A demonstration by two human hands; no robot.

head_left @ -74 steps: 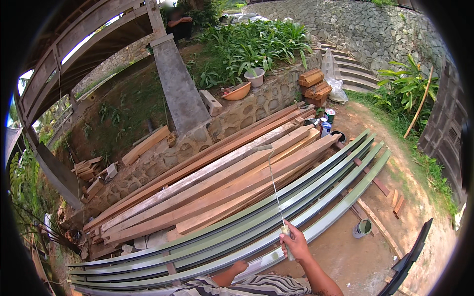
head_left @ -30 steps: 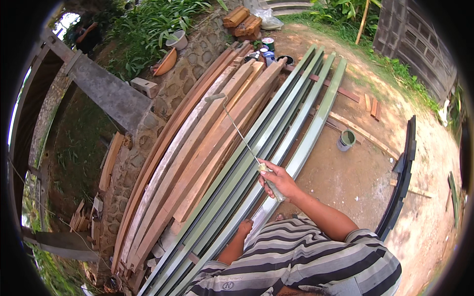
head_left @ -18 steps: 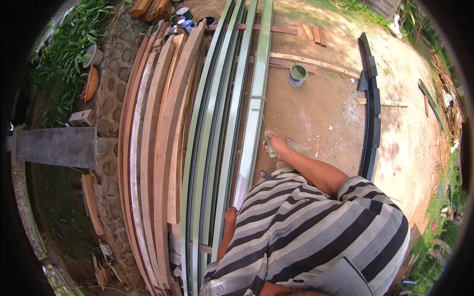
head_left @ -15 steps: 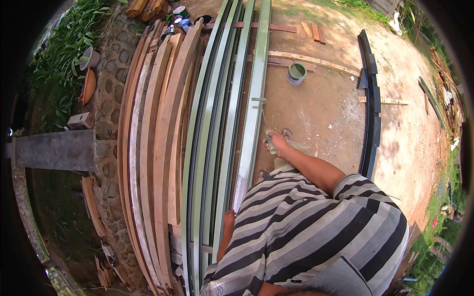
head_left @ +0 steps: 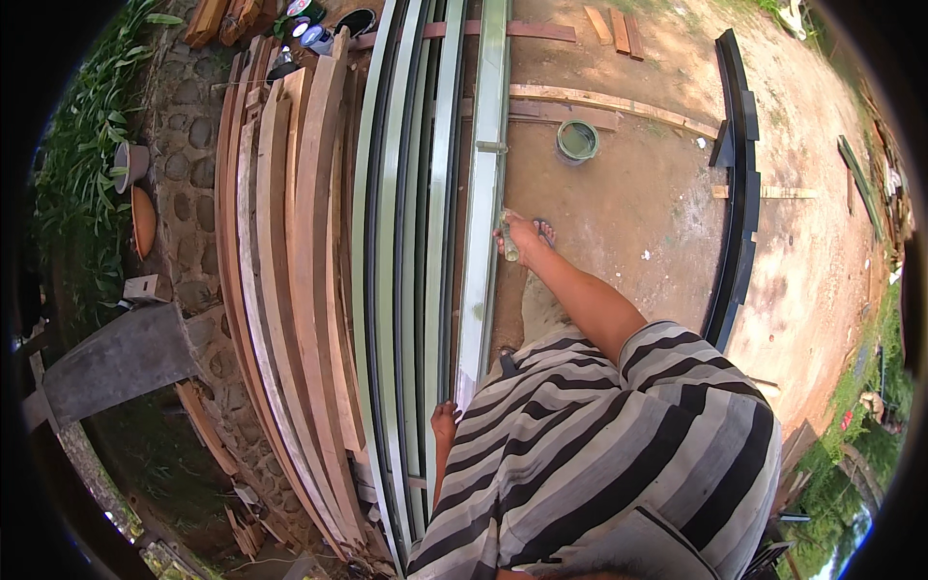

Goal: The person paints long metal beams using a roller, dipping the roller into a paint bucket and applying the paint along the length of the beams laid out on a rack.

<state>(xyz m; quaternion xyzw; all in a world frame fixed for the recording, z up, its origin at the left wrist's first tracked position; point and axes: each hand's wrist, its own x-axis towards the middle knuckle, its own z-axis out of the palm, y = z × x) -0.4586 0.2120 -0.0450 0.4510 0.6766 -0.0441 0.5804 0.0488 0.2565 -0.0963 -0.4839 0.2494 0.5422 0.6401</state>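
My right hand [head_left: 519, 240] is closed around the handle of a paint roller [head_left: 491, 147]. The roller's head lies across a long beam [head_left: 476, 261], which carries wet-looking green paint on its far part and a paler, whitish surface on its near part. Beside that beam's near end is my left hand [head_left: 445, 422], low and close to my striped shirt; its fingers are too small and partly hidden to read. To the right of the beam, a bucket of green paint [head_left: 577, 141] stands on the ground.
Several green-painted beams [head_left: 394, 193] lie parallel on the left, then bare brown timbers [head_left: 314, 193] beside a stone border [head_left: 198, 184]. Crosswise wooden supports [head_left: 619, 108] run beneath. A black-painted length [head_left: 742, 184] rests on the right. Cans [head_left: 314, 37] stand at the far left.
My right hand has pushed the roller farther away along the beam, its arm reaching out more. The left hand stays near the beam's close end. The whole view has shifted slightly.
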